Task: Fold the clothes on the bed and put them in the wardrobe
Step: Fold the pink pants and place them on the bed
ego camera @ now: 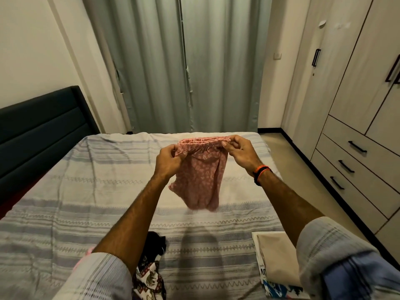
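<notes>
A small pink patterned garment (201, 176) with an elastic waistband hangs in the air above the bed (86, 191). My left hand (167, 161) pinches the waistband's left end and my right hand (240, 151) pinches its right end, so the band is stretched between them. The legs dangle freely, clear of the striped bedsheet. A wardrobe (350, 94) with closed doors and black handles stands along the right wall.
A dark and printed heap of clothes (151, 267) lies at the bed's near edge. Folded light items (279, 260) are stacked at the near right corner. A pink cloth (85, 255) peeks out by my left sleeve. Drawers (355, 163), curtains (184, 61) and a dark headboard (41, 135) surround the bed.
</notes>
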`<state>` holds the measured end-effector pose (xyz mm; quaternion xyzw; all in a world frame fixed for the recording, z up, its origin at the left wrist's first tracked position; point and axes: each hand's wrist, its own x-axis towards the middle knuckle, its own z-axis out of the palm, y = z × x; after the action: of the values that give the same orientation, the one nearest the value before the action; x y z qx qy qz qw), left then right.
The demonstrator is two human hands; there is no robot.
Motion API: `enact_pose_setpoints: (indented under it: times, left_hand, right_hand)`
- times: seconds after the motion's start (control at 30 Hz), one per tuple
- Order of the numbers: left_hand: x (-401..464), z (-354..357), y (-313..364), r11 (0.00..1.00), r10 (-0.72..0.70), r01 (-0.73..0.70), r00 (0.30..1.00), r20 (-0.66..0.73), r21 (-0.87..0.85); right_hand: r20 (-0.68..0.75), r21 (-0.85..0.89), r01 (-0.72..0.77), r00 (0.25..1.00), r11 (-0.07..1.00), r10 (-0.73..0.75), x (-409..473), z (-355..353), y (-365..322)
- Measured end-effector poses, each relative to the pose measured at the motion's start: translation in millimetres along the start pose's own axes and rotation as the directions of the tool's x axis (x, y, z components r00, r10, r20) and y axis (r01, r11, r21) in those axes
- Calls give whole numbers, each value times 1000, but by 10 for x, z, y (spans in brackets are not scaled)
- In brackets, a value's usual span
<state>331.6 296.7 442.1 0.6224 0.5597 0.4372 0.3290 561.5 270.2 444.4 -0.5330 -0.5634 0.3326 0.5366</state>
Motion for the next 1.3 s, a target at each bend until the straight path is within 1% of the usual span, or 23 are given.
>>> enact_pose_setpoints:
  times: [0.1,0.2,0.3,0.47,0.57,0.6,0.7,0.93,1.17,1.3]
  left_hand:
    - [-308,47,-212,998,-23,22,999,31,55]
    - [-758,150,-546,989,-99,88,991,92,122]
    - [-1328,314,-955,972,-184,156,969,163,174]
    - [-2427,605,-1751,915,-360,287,898,254,283]
    - [-3082,757,-2191,868,-454,338,836,307,363]
    - [-3270,790,-2257,860,-467,342,826,316,378]
    - [-3779,857,-2368,838,-506,364,799,326,407]
    - [-4507,828,-2366,809,-547,374,761,349,453]
    - [-4887,792,-2381,793,-575,353,703,418,497]
    - [-4862,804,-2413,782,-599,378,676,429,496]
  right_hand:
    - [52,-27,-32,998,999,33,-338,-36,110]
    - [119,-57,-107,986,993,113,-784,-70,420]
    - [164,-138,-161,969,977,183,-1353,-78,805]
    - [255,-301,-301,889,905,380,-2408,-62,1610]
    - [310,-322,-356,836,877,453,-3060,-67,1883]
    - [312,-317,-369,829,874,464,-3234,-70,1928]
    - [326,-323,-422,791,847,518,-3723,-87,2000]
    - [318,-330,-485,751,810,579,-4517,-146,2107]
    - [347,-339,-543,687,768,639,-4882,-188,2070]
    - [342,-355,-570,659,741,670,-4864,-177,2153]
